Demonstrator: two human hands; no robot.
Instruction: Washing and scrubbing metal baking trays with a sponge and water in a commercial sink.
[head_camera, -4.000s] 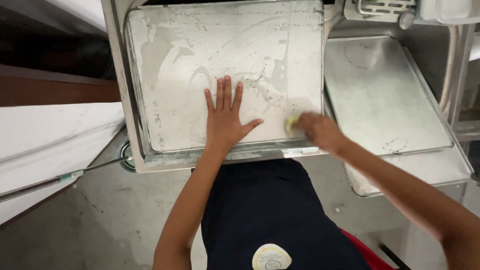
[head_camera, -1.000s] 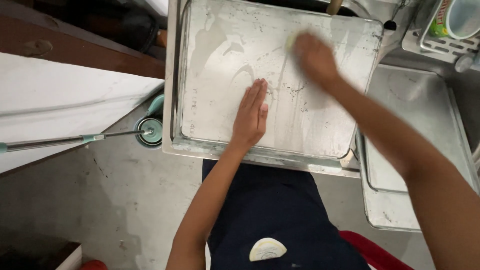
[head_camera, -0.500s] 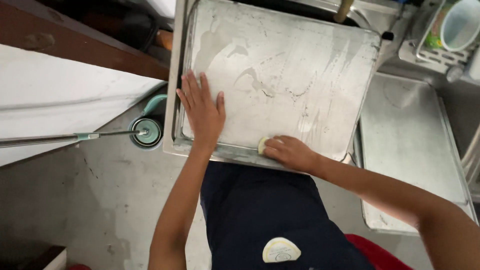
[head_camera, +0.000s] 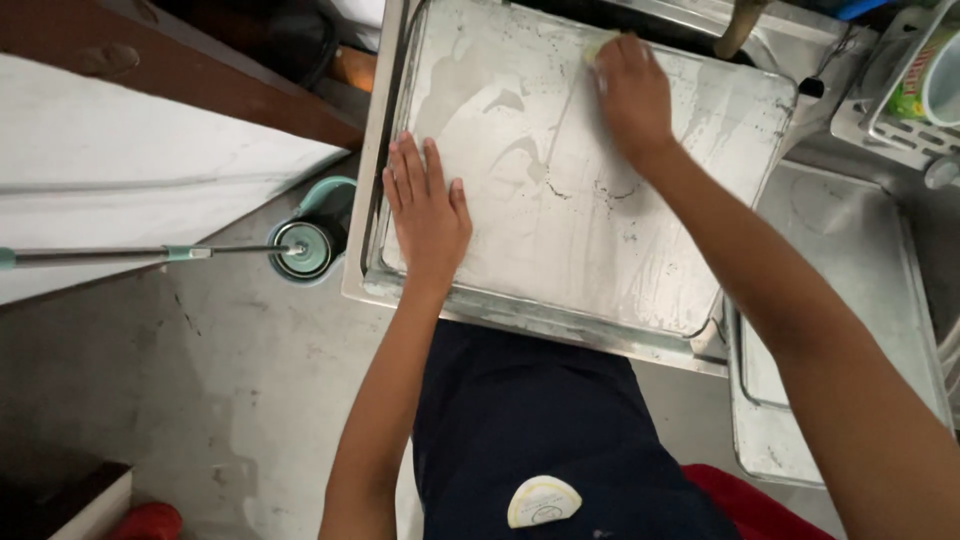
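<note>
Left hand: our left hand (head_camera: 425, 215) lies flat on the near left part of the large metal baking tray (head_camera: 520, 270), fingers spread open and gripping nothing, pinning the tray down.
Right hand: our right hand (head_camera: 632, 92) reaches to the tray's far edge, fingers curled over a pale yellow scrub pad (head_camera: 598, 47); only a sliver of the pad shows, so it may be a sponge or a cloth.
Tray: it sits across the steel sink (head_camera: 760, 35), tilted a little in the view, its face streaked with grey soapy film and dark specks.
What has just changed: half a second ago the right hand and pad were at the near rim, just beside the left hand; now they are at the far edge, so we read one full stroke up the tray.
Meaning for the work: we judge the scrubbing to be mid-course, with residue still spread over the middle of the tray.
Against four seconds ago: the left hand pressed the tray's centre then; it now rests nearer the left rim, and the camera looks more from the left.
Nearby: a second tray (head_camera: 850, 330) lies to the right on the steel bench, a mop handle (head_camera: 150, 255) crosses to a teal bucket (head_camera: 310, 240) on the floor, and a dish rack (head_camera: 905, 85) stands at the upper right.
</note>
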